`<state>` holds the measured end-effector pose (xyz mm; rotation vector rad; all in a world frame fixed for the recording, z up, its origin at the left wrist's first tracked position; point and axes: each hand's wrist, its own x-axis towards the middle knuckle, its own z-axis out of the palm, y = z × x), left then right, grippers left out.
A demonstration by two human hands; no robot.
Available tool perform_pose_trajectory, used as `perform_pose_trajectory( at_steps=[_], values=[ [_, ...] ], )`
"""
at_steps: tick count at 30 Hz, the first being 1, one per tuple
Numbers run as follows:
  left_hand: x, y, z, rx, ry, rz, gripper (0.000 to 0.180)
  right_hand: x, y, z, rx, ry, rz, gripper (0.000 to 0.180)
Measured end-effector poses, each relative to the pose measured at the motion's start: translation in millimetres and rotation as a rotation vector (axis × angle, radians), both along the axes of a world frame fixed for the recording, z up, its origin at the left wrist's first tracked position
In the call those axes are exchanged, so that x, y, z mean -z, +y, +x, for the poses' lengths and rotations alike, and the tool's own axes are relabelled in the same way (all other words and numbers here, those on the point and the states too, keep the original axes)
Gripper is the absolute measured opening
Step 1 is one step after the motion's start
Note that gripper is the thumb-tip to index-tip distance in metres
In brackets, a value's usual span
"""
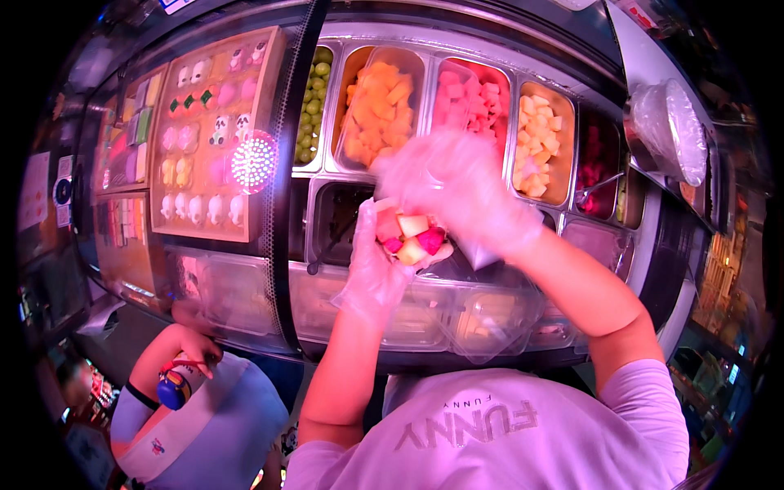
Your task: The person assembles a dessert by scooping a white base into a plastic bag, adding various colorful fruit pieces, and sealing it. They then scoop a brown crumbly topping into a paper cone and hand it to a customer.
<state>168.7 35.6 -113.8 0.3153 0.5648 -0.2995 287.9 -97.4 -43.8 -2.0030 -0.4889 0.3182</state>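
Observation:
My left hand (371,265), in a clear plastic glove, is closed round a small cup of cut fruit (413,225). Red, pink and pale yellow chunks fill it to the top; the cup's wall is mostly hidden by the hand. Just above and to the right of the cup, my gloved right hand (461,192) is smeared by motion, so its fingers do not show clearly. It passes in front of the near end of a steel pan of pink-red fruit cubes (474,98). Left of that pan lies one of orange fruit chunks (380,106).
Green grapes (313,106) and pale yellow cubes (536,143) fill other pans, with dark red fruit (600,155) farther right. Lidded clear containers (490,318) line the counter's near side. A wooden tray (220,229) of animal-shaped sweets stands left. Another person (204,416) is at lower left.

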Motion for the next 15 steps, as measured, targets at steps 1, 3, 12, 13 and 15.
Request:
perform_pose_trajectory(
  at_steps=[1,3,12,13,15],
  values=[
    [-3,4,1,-0.008,0.008,-0.044,0.066,-6,-4,12,0.22,0.312,0.097,0.013],
    [-5,8,1,-0.046,-0.05,-0.073,0.065,39,-23,52,0.563,-0.084,-0.076,0.032],
    [-5,30,-11,-0.088,-0.06,-0.134,0.066,138,-77,100,0.844,0.389,0.299,0.051],
    [-3,32,-12,-0.102,-0.054,-0.104,0.066,132,-92,104,0.824,0.229,0.13,0.044],
    [-3,35,-14,-0.126,-0.043,-0.042,0.067,117,-116,109,0.789,-0.179,-0.407,0.029]
  ],
)
